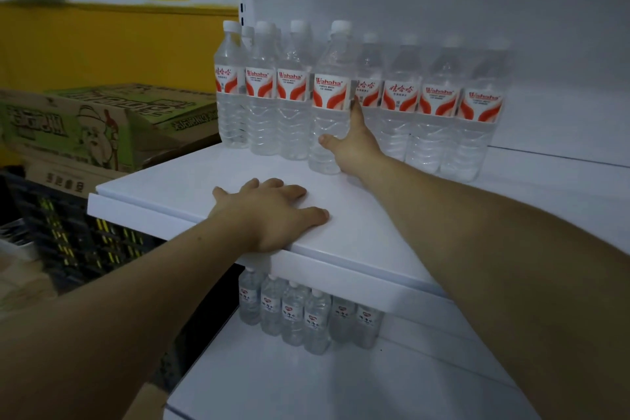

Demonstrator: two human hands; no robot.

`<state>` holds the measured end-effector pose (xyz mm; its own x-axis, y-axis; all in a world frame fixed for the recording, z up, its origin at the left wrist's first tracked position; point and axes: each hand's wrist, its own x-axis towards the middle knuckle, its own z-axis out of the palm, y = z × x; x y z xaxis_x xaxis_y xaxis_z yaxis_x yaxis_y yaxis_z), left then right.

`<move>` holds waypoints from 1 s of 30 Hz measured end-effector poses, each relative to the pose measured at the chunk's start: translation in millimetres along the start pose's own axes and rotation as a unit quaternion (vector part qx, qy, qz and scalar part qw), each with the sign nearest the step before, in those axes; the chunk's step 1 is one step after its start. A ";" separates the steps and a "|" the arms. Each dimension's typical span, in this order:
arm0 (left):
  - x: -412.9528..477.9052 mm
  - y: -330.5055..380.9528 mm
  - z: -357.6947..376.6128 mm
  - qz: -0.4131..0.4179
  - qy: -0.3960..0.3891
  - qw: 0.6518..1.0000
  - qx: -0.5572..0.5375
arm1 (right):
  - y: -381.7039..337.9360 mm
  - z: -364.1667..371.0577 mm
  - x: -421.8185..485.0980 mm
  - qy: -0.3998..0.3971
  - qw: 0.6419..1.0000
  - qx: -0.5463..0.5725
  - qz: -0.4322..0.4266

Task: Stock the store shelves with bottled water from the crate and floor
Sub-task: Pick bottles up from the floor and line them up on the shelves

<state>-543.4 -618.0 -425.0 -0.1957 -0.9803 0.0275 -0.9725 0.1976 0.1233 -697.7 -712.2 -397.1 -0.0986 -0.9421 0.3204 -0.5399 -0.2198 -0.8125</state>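
White shelf — left hand flat; right hand grip wraps front bottle, bottle row flanking.

Clear red-labelled bottles are lined upright on the shelf; the front bottle is gripped by the right hand.

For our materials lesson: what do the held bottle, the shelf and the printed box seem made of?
Bottle: clear thin plastic, see-through and ribbed, glossy label. Shelf: smooth matte white, probably painted metal, possibly coated board. Box: brown cardboard, folded flaps, green print.
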 end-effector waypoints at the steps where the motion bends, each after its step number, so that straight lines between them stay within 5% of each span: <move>1: -0.4 0.0 0.0 0.001 0.001 1.000 0.000 | 1.4 1.5 2.4 0.002 1.000 0.000 0.000; 25: -1.8 0.8 -0.6 0.002 0.007 1.000 -0.013 | 12.2 20.1 30.2 0.044 0.996 -0.072 0.007; 30: -7.0 1.4 -2.6 -0.003 0.013 0.999 -0.031 | -3.9 2.4 19.1 -0.003 0.993 -0.110 0.036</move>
<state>-543.1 -610.9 -422.5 -0.1855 -0.9813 0.0513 -0.9638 0.1918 0.1853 -695.5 -729.9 -388.9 -0.1384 -0.9549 0.2626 -0.7010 -0.0928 -0.7071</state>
